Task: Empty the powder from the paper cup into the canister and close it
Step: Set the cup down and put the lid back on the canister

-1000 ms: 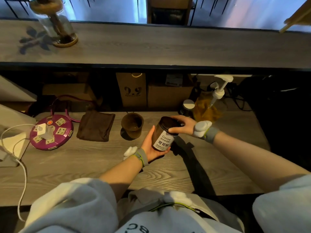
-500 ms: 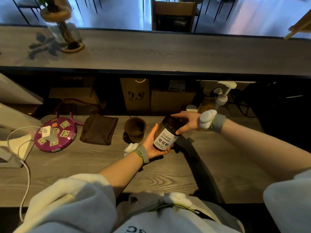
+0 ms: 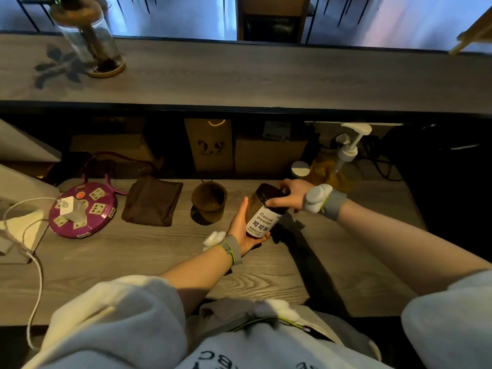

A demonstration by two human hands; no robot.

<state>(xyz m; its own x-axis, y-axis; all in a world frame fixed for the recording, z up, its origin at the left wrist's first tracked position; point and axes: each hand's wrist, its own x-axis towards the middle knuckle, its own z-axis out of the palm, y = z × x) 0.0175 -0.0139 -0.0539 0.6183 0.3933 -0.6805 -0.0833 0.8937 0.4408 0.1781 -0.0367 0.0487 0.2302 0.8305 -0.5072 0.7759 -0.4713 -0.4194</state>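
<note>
The cocoa powder canister (image 3: 262, 218), brown with a white label, is tilted to the left just above the wooden counter. My left hand (image 3: 243, 227) cups its lower body from the left. Its black lid (image 3: 271, 195) sits on top, and my right hand (image 3: 291, 193) grips that lid from the right side. The brown paper cup (image 3: 209, 205) stands upright on the counter, a little left of the canister and apart from both hands. Its inside looks dark; I cannot tell whether powder is in it.
A folded brown cloth (image 3: 153, 202) lies left of the cup. Further left sits a round purple power strip (image 3: 82, 209) with a white plug and cable. A pump bottle (image 3: 336, 166) and a small white-lidded jar (image 3: 300, 169) stand behind my right hand. A raised shelf (image 3: 239, 75) overhangs the back.
Both hands stay on the canister and lid. My right hand's grip has shifted around the lid, as if turning it. The canister stays tilted in place.
</note>
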